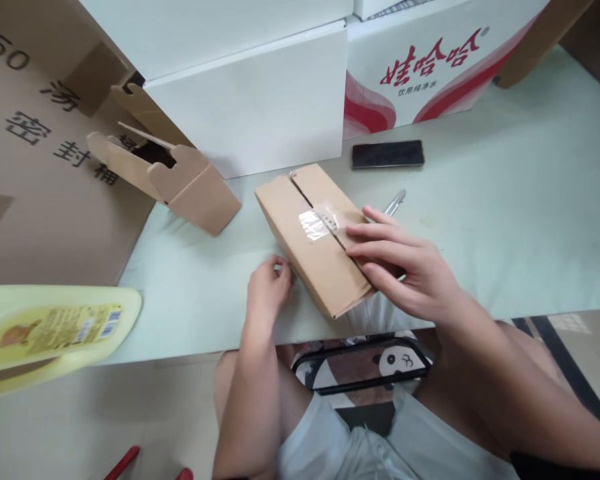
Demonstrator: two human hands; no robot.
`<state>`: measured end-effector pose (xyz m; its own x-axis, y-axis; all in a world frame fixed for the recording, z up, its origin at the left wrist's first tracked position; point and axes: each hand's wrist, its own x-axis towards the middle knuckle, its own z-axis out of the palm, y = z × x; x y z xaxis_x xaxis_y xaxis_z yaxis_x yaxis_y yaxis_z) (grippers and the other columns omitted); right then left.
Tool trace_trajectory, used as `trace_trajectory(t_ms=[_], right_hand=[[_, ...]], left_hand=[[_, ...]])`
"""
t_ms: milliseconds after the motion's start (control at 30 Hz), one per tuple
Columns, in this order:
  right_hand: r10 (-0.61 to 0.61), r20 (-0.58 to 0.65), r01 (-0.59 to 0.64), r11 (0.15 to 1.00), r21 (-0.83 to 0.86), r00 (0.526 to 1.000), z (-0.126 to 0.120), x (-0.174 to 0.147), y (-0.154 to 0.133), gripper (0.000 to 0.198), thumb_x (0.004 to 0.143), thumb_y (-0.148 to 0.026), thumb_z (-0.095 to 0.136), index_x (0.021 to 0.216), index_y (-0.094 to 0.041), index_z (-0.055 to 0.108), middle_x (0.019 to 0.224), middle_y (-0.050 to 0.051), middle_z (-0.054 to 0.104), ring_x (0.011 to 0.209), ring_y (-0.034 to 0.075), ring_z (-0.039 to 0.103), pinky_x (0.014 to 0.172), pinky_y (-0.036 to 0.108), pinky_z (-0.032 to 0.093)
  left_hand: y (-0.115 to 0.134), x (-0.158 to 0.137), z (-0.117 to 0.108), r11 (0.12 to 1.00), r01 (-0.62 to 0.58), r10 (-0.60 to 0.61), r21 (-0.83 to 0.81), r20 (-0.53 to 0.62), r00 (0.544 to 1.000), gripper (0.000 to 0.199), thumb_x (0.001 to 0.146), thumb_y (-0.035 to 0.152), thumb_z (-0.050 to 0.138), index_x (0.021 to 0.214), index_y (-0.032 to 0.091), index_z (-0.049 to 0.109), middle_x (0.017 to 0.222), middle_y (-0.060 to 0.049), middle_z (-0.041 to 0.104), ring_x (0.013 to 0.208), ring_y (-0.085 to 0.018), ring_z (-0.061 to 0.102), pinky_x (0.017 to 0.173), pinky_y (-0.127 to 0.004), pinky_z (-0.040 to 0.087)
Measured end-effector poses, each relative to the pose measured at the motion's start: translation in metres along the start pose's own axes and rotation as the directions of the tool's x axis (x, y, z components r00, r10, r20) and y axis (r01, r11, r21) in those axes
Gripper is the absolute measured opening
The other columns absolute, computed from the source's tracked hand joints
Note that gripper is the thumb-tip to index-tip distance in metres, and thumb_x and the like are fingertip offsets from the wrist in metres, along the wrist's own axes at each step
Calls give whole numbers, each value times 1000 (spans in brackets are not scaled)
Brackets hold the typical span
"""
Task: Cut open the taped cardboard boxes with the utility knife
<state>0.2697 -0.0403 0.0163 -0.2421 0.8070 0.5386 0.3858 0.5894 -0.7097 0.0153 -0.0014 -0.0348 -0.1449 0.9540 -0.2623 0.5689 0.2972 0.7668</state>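
A closed brown cardboard box (pixel 310 260) sits at a slant on the pale green tabletop, with a strip of clear tape (pixel 325 221) across its top seam. My right hand (pixel 405 267) lies on the box's right end, fingers stretched and slightly spread over the top flaps. By the box's lower left side is my left hand (pixel 273 287), its fingers curled closed close to the cardboard; whatever may be in them is hidden. Just beyond my right fingertips, a silver pen-like object (pixel 395 203) lies partly covered.
A black phone (pixel 387 154) lies behind the box. An opened small carton (pixel 200 200) stands at left. White boxes (pixel 250 107) and a red-printed white carton (pixel 430 73) line the back. A large brown carton (pixel 55 167) and a yellow bottle (pixel 55 333) are at far left.
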Motion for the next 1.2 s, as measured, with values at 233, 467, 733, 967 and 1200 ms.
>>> trace_trajectory(t_ms=[233, 467, 733, 967, 1200], right_hand=[[-114, 207, 103, 993, 64, 972, 7, -2, 2, 44, 102, -39, 54, 144, -23, 61, 153, 10, 60, 157, 30, 35, 126, 55, 39], [169, -275, -258, 909, -326, 946, 4, -6, 30, 31, 99, -16, 46, 118, -22, 71, 117, 10, 79, 109, 27, 73, 99, 47, 58], [516, 150, -289, 670, -683, 843, 13, -17, 68, 51, 91, -6, 45, 135, -16, 67, 135, 16, 70, 121, 36, 63, 101, 51, 53], [466, 15, -387, 752, -534, 885, 8, -12, 65, 27, 99, -25, 49, 120, -22, 66, 117, 12, 73, 97, 27, 71, 75, 39, 55], [38, -588, -101, 992, -74, 808, 11, -3, 24, 18, 98, -34, 62, 114, -31, 53, 94, 1, 63, 64, 15, 59, 59, 31, 51]], left_hand=[[17, -14, -21, 499, -862, 701, -92, -541, 464, 31, 98, 43, 54, 118, 29, 72, 128, -5, 72, 135, -27, 61, 117, -50, 44], [12, -12, -28, 502, -859, 864, 96, -85, 495, 34, 102, 40, 54, 131, 28, 68, 143, -7, 66, 145, -29, 52, 127, -59, 30], [9, -11, -27, 508, -857, 860, 88, -109, 498, 34, 102, 41, 54, 131, 29, 68, 142, -6, 67, 146, -29, 50, 127, -60, 30], [10, -10, -26, 496, -864, 867, 93, -104, 487, 34, 103, 41, 51, 131, 28, 67, 141, -7, 66, 144, -28, 53, 126, -59, 33], [17, -21, -18, 480, -861, 876, 169, -50, 479, 39, 104, 42, 45, 137, 26, 61, 144, -10, 62, 149, -31, 45, 125, -60, 33]])
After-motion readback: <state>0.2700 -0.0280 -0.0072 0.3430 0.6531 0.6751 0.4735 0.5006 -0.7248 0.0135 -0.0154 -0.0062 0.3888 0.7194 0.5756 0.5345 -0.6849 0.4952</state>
